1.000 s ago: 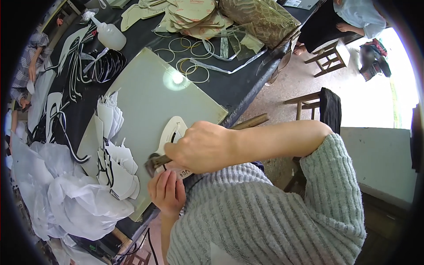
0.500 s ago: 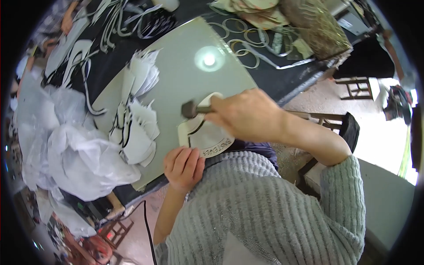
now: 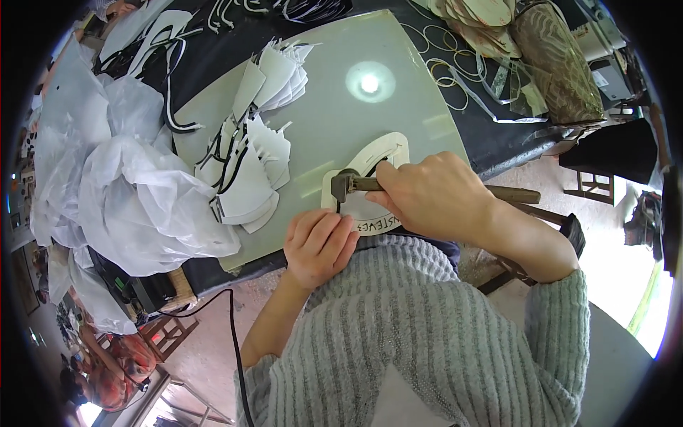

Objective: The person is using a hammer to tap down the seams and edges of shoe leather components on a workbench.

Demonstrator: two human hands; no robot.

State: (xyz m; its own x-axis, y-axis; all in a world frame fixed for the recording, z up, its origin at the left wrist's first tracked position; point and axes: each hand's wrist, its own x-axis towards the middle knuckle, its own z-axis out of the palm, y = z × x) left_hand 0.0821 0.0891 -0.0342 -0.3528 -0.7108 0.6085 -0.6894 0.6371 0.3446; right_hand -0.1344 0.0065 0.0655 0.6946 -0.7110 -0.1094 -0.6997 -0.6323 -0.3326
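Note:
A hammer (image 3: 343,186) with a dark metal head and a wooden handle is in my right hand (image 3: 437,198), the fingers wrapped round the handle close to the head. Its head is over a flat white cut piece (image 3: 393,144), curved like part of a shoe upper, with dark lettering along its near edge and a thin black strip along an inner edge. Whether the head touches the piece I cannot tell. My left hand (image 3: 320,245) is closed at the piece's near left edge, fingertips pressed onto it beside the hammer head. Part of the piece is hidden under my right hand.
A grey-green board (image 3: 334,71) lies on the black-covered table (image 3: 491,153). Two stacks of white pieces (image 3: 245,171) with black strips lie left of my hands. Crumpled white plastic (image 3: 153,192) covers the left side. Loose rings (image 3: 455,78) and a patterned bundle (image 3: 555,60) lie far right.
The hammer head has moved onto the area beside my left fingertips, and its handle now shows beyond my right hand. The view has shifted, so the table things appear displaced.

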